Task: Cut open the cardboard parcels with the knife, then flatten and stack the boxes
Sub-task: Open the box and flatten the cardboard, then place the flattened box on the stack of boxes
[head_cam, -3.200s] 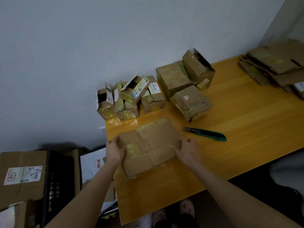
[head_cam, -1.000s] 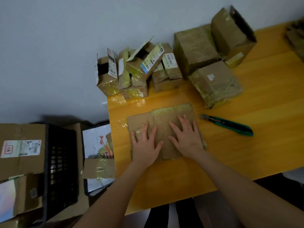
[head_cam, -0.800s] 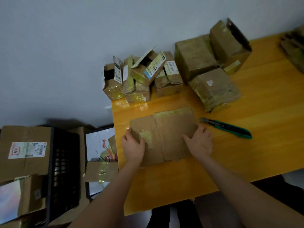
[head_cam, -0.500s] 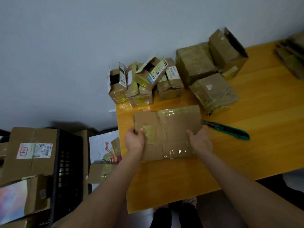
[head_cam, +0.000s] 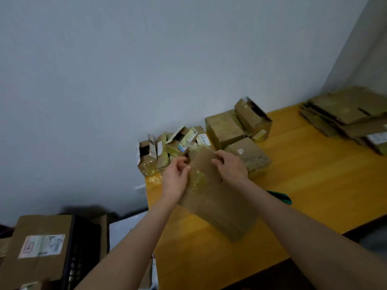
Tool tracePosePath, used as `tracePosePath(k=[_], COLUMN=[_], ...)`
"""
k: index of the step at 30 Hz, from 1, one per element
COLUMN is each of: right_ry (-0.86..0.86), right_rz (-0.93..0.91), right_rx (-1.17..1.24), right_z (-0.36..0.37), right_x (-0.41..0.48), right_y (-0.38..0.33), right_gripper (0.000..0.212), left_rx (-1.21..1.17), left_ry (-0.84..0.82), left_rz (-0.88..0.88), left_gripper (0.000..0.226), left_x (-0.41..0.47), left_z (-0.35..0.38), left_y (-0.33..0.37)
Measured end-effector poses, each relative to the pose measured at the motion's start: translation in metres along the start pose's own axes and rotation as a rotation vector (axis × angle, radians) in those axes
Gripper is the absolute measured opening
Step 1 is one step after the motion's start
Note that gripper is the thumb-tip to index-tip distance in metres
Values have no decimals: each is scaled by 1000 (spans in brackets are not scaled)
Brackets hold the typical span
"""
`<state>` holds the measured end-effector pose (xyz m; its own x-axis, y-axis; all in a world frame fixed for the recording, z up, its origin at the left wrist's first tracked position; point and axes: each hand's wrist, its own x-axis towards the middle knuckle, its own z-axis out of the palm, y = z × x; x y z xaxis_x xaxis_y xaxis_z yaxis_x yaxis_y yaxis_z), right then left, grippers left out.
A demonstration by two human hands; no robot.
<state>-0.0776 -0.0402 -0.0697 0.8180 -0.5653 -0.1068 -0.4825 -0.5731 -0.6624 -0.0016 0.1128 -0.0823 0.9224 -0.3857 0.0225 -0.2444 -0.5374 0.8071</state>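
Observation:
A flattened brown cardboard box (head_cam: 215, 201) with shiny tape patches is lifted off the yellow wooden table (head_cam: 310, 181) and tilted. My left hand (head_cam: 176, 178) grips its upper left edge and my right hand (head_cam: 230, 166) grips its top edge. The green-handled knife (head_cam: 281, 197) lies on the table, mostly hidden behind my right forearm. Several taped and opened parcels (head_cam: 226, 127) stand along the wall at the back of the table. A stack of flattened boxes (head_cam: 345, 116) lies at the far right.
A black crate (head_cam: 81, 248) and a labelled cardboard box (head_cam: 39, 245) sit on the floor at the left, below the table's left edge. A grey wall runs behind the parcels.
Both hands pressed the flattened box on the table, then took its edges and raised it. It now hangs tilted above the table, and the view has swung up and right.

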Motion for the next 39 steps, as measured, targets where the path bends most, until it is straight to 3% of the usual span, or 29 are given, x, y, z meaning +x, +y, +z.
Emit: tracePosePath(k=[2,4,6,12,16,20,22,24,27,33,39], right_ry=[40,59,65,151,165,179,181,192,215,250,220], right_rz=[-19,-42,-69,-53,9,-9,-52,-69,-38,48,-61], right_rx=[-9,-29,-26,-93,-117,-189,-227,-256,-282,-282,-295], right_z=[-12,-24,-32,-59,-80,-108,-125,-141,-169,-225,-272], right_x=[-5,-9,-12,-25,-35,-47,-50,-51,-48,-42,-33], right_y=[1,0,-1,15,35,61,73,87,110,170,214], right_gripper=[32,28,25,21,22,23,20,19,20,23,27], left_rx=[176,331,358,13,-231,-405,-657,-809,-712,-440,-70], left_ry=[182,205,151,-52,-84,-138,-291,-526,-654,-593,-431], left_rz=[201,473,516,269,137,-45,-250,-330,-229,-36,202], left_gripper=[32,39,42,29,56,40,37,31,22,21,22], left_x=[0,1,3,5,-2,6,9,8,-1,-22,-28], left_z=[-3,-1,6,28,44,60,69,79,102,161,229], left_y=[15,27,42,81,100,109,123,141,170,227,270])
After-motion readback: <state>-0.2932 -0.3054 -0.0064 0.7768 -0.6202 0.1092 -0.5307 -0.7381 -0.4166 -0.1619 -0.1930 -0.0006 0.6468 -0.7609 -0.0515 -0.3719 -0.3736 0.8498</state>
